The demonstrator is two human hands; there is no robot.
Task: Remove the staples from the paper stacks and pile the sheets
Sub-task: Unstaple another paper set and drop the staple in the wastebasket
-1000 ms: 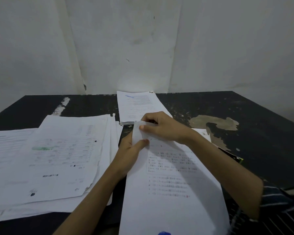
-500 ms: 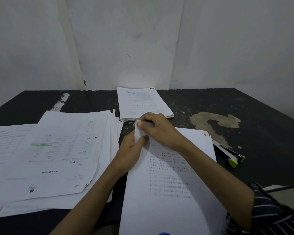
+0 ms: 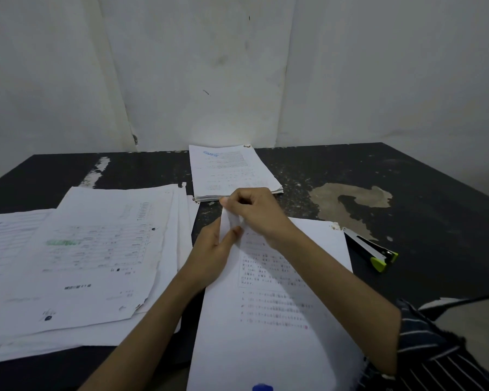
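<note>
Fingers (image 3: 232, 201) of the right hand (image 3: 259, 214) are pinching the raised top-left corner of the near stack (image 3: 266, 320). The left hand (image 3: 212, 255) is clamping the same corner, thumb on top. The near stack is lying on the bench (image 3: 435, 193). A pile (image 3: 96, 249) is lying to the left, a stapler (image 3: 371, 251) to the right, and a far stack (image 3: 226, 170) beyond.

Left hand (image 3: 209, 256) and right hand (image 3: 256, 214) pinch the sheet (image 3: 266, 340) — stapler (image 3: 371, 249) just beside.

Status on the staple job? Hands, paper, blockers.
Left hand and right hand both pinch the raised top-left corner of the stack. Staple not visible. Pile at left; tool lies right, untouched. Nothing in the way.
</note>
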